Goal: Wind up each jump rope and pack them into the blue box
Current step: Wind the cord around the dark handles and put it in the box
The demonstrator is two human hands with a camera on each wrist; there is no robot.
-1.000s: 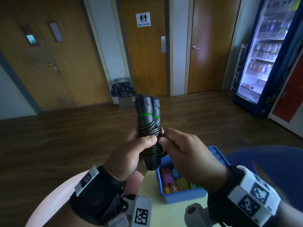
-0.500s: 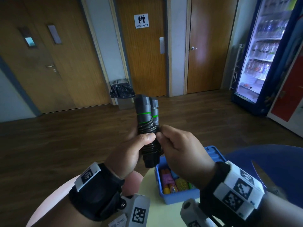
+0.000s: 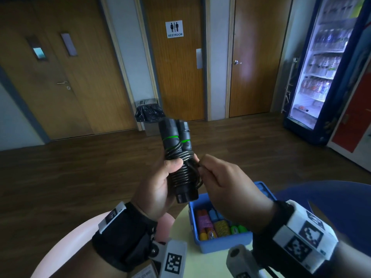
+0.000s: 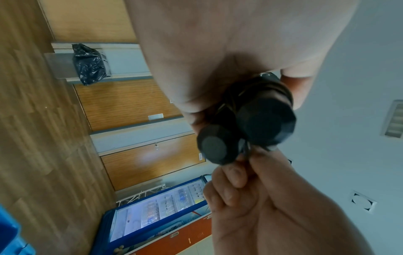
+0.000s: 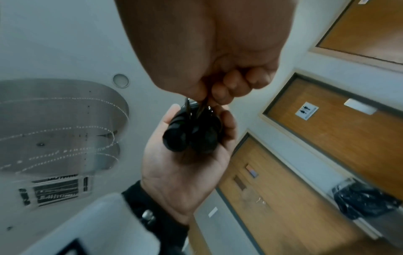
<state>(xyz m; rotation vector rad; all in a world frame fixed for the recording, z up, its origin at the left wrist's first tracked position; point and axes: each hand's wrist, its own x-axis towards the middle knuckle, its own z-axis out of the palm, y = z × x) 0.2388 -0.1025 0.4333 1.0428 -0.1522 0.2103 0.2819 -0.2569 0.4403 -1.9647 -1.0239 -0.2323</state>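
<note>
- Here, a black jump rope (image 3: 178, 157) is held upright in front of the chest, its two handles side by side, each marked with a green ring, and its cord coiled around their lower half.
- The bundle is gripped by the left hand (image 3: 158, 187), with the fingers curled behind the handles and the thumb pressed across the front of the coils.
- A short loop of the cord is pinched by the right hand (image 3: 226, 183) just beside the right edge of the coils; the thumb and forefinger are closed on it and the other fingers are curled in.
- From the left wrist view, the round end caps of the two handles (image 4: 246, 131) are seen, with the right hand's fingertips (image 4: 235, 174) closed on the cord just below them.
- The blue box (image 3: 222, 242) is seen below the hands, standing on a pale round table (image 3: 180, 233).
- Several wound ropes in pink, blue, yellow and green (image 3: 216, 225) are already packed in the box, lying side by side.
- A bin lined with a black bag (image 3: 149, 115) stands against the far wall, between wooden doors.
- A lit drinks fridge (image 3: 319, 73) is seen at the right.
</note>
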